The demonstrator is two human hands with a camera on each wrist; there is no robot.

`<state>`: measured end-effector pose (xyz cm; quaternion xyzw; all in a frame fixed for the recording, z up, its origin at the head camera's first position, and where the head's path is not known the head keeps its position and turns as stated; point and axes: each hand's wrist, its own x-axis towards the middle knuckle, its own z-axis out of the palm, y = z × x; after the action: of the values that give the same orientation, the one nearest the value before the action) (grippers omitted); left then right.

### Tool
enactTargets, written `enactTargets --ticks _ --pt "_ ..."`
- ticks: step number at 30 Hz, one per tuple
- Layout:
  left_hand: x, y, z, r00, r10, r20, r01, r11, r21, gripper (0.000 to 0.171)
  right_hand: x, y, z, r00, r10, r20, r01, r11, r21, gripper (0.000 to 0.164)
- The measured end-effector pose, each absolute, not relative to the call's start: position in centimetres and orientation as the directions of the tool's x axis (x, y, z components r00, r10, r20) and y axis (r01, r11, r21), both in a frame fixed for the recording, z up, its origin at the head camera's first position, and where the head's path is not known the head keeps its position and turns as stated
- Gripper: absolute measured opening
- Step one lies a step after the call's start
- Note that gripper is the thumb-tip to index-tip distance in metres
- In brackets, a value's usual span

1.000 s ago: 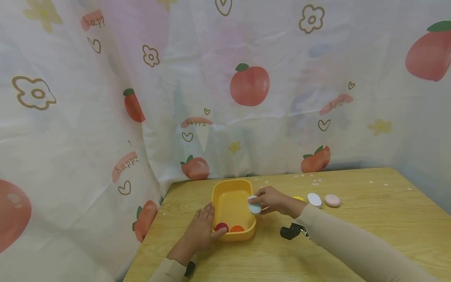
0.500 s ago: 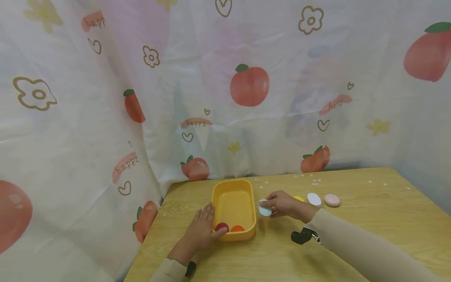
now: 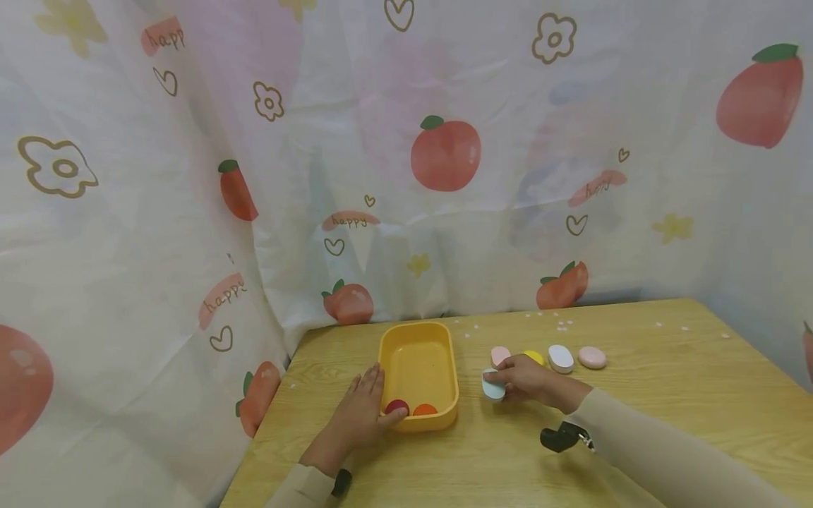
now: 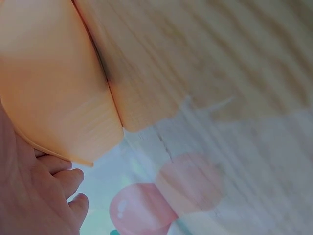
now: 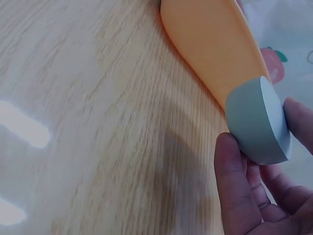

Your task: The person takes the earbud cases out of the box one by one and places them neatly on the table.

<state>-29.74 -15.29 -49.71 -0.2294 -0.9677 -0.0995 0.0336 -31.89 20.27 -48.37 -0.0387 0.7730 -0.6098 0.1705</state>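
My right hand (image 3: 533,382) pinches a pale mint, soap-like oval block (image 3: 492,386) between thumb and fingers, over the table to the right of a yellow tray (image 3: 418,367). In the right wrist view the block (image 5: 250,120) shows a rounded side and a flat face, with the thumb on that face. My left hand (image 3: 357,422) rests against the tray's left side, fingers extended and thumb over the near rim. Inside the tray's near end lie a dark red round piece (image 3: 396,406) and an orange one (image 3: 425,409).
Beyond and right of my right hand lie a pink oval piece (image 3: 500,355), a yellow one (image 3: 533,356) partly hidden by the hand, a white one (image 3: 561,359) and a paler pink one (image 3: 593,358). Small white flecks dot the wooden table (image 3: 673,395). A printed curtain (image 3: 483,247) hangs behind.
My right hand has drawn back from the tray's right rim, moving right and slightly nearer with the mint block. A pink piece has come into view behind it. The left hand stays put.
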Motion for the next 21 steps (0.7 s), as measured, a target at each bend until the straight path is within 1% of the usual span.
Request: enactTargets --ticks 7,11,15,21 --pt "-29.9 -15.4 -50.1 -0.894 0.435 0.11 0.448 0.879 0.163 0.099 -31.5 21.2 -49.0 -0.948 -0.231 -0.219 0.163 0.238 -0.958 0.035" --pt "-29.9 -15.5 -50.4 -0.892 0.439 0.107 0.451 0.878 0.161 0.099 -31.3 21.7 -49.4 -0.944 -0.245 -0.221 0.165 0.23 -0.959 0.03" --pt "-29.8 -15.5 -50.2 -0.884 0.452 0.119 0.466 0.87 0.158 0.1 -31.1 22.1 -49.5 -0.95 -0.241 -0.197 0.128 0.275 -0.953 0.024" --pt "-29.7 -15.5 -49.9 -0.882 0.454 0.124 0.469 0.868 0.162 0.101 -30.6 22.6 -49.4 -0.961 -0.214 -0.174 0.09 0.352 -0.931 0.024"
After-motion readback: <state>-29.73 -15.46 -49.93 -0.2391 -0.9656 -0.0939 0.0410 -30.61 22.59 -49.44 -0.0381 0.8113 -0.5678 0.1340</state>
